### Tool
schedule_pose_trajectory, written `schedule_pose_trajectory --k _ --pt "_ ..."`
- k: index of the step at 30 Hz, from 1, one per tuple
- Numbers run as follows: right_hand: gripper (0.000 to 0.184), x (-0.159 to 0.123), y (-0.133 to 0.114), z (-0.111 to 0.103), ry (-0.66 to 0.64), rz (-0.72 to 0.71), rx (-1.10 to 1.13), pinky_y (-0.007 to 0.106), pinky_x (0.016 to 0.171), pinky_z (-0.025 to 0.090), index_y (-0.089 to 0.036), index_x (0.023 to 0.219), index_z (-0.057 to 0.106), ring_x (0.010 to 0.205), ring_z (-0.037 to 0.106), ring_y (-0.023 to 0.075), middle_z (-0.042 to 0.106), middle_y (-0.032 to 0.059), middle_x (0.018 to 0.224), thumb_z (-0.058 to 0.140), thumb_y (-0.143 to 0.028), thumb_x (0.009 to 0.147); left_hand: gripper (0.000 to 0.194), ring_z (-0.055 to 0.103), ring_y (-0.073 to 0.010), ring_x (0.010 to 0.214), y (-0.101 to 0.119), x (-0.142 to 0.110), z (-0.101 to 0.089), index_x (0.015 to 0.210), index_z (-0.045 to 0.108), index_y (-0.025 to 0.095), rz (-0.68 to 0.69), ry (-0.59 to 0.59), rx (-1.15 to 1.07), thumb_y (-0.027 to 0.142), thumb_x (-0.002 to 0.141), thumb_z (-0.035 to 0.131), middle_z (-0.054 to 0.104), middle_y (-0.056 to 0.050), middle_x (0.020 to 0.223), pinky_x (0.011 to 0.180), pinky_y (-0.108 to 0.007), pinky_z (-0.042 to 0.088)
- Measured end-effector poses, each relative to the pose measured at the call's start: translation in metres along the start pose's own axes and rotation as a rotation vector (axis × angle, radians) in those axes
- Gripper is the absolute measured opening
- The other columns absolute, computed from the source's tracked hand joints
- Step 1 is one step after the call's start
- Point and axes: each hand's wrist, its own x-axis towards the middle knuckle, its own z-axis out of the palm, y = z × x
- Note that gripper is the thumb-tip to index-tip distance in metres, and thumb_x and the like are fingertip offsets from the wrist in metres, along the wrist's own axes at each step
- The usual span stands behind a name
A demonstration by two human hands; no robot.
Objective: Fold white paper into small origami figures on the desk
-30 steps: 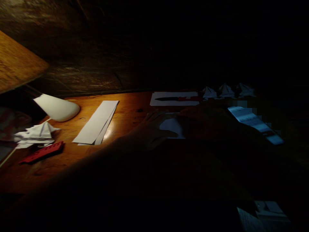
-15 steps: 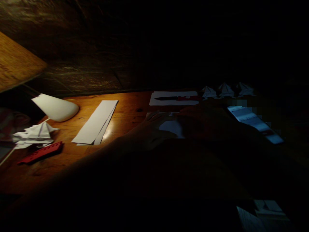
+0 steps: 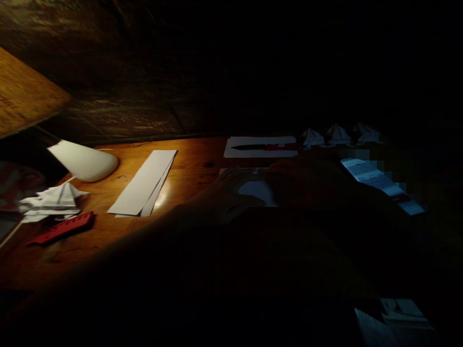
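Note:
The scene is very dark. My left hand (image 3: 226, 195) lies on a white paper piece (image 3: 256, 190) on the wooden table (image 3: 191, 164), fingers stretched flat over it. My right hand (image 3: 304, 180) rests on the right side of the same paper; its fingers are lost in shadow. A long folded white paper strip (image 3: 142, 183) lies to the left of my hands.
A white lamp head (image 3: 85, 161) shines at the left. Beside it lie a folded paper shape (image 3: 54, 198) and a red flat object (image 3: 63, 227). Behind my hands a sheet (image 3: 260, 147) bears a dark knife-like object. Three folded paper shapes (image 3: 338, 135) stand at the back right. A lit phone (image 3: 381, 183) lies at the right.
My left hand's fingers have drawn slightly closer over the paper piece. Everything else stays where it was.

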Motion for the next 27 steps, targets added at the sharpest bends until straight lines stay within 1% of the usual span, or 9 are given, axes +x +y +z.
schedule_pose_trajectory --k 4,7,9,12,17,19,22,27 --pt "0.074 0.0003 -0.0012 -0.0019 -0.005 0.004 -0.024 0.059 0.115 0.044 -0.023 0.151 0.051 0.139 0.053 0.0356 0.055 0.0154 0.153 0.076 -0.031 0.081 0.035 0.038 -0.0334 0.152 0.0012 0.0010 -0.0020 0.128 0.072 0.041 -0.034 -0.019 -0.046 0.021 0.100 0.064 0.047 -0.003 0.160 0.124 -0.063 0.030" --pt "0.072 0.0011 -0.0028 -0.0032 -0.012 -0.005 -0.008 0.059 0.114 0.044 -0.020 0.150 0.052 0.138 0.054 0.0366 0.056 0.0173 0.151 0.075 -0.030 0.082 0.034 0.037 -0.0327 0.153 0.0021 0.0021 -0.0041 0.128 0.072 0.043 -0.066 -0.052 -0.080 0.025 0.100 0.066 0.048 -0.001 0.160 0.125 -0.066 0.028" --pt "0.072 0.0013 -0.0029 -0.0030 -0.007 -0.004 0.010 0.059 0.114 0.044 -0.021 0.149 0.053 0.137 0.054 0.0370 0.056 0.0173 0.151 0.075 -0.029 0.081 0.033 0.037 -0.0329 0.152 0.0026 0.0027 -0.0050 0.128 0.071 0.043 -0.078 -0.058 -0.088 0.027 0.099 0.067 0.048 -0.001 0.160 0.124 -0.068 0.027" --pt "0.074 0.0012 -0.0016 -0.0019 0.001 -0.001 0.010 0.060 0.115 0.042 -0.023 0.149 0.054 0.138 0.052 0.0371 0.055 0.0161 0.152 0.078 -0.028 0.079 0.033 0.037 -0.0331 0.152 0.0033 0.0034 -0.0053 0.128 0.071 0.042 -0.083 -0.058 -0.094 0.027 0.099 0.067 0.050 -0.001 0.159 0.124 -0.068 0.027" --pt "0.073 0.0009 -0.0006 -0.0018 -0.022 0.020 0.009 0.061 0.115 0.043 -0.021 0.149 0.054 0.139 0.052 0.0380 0.055 0.0178 0.152 0.077 -0.030 0.080 0.032 0.039 -0.0325 0.151 0.0027 0.0043 -0.0036 0.127 0.072 0.042 -0.085 -0.050 -0.103 0.027 0.100 0.066 0.051 0.000 0.158 0.123 -0.067 0.030" --pt "0.071 0.0005 -0.0003 -0.0016 -0.022 0.035 0.016 0.059 0.116 0.043 -0.026 0.150 0.054 0.139 0.053 0.0373 0.055 0.0145 0.152 0.076 -0.034 0.083 0.032 0.038 -0.0324 0.152 0.0020 0.0042 -0.0027 0.127 0.072 0.042 -0.083 -0.048 -0.103 0.027 0.100 0.065 0.051 0.000 0.158 0.123 -0.068 0.029" --pt "0.064 -0.0003 0.0004 -0.0010 0.009 0.047 0.035 0.053 0.116 0.045 -0.034 0.149 0.055 0.137 0.056 0.0339 0.057 0.0075 0.151 0.073 -0.040 0.088 0.034 0.037 -0.0319 0.153 0.0012 0.0030 -0.0018 0.128 0.071 0.042 -0.073 -0.052 -0.099 0.024 0.100 0.064 0.050 -0.001 0.159 0.123 -0.068 0.028" --pt "0.063 -0.0002 0.0014 -0.0019 0.003 0.053 0.029 0.051 0.115 0.046 -0.032 0.148 0.056 0.136 0.057 0.0333 0.059 0.0068 0.150 0.073 -0.039 0.087 0.040 0.033 -0.0333 0.155 0.0022 0.0006 -0.0024 0.131 0.070 0.038 -0.045 -0.055 -0.084 0.016 0.099 0.061 0.045 -0.004 0.162 0.124 -0.067 0.027"
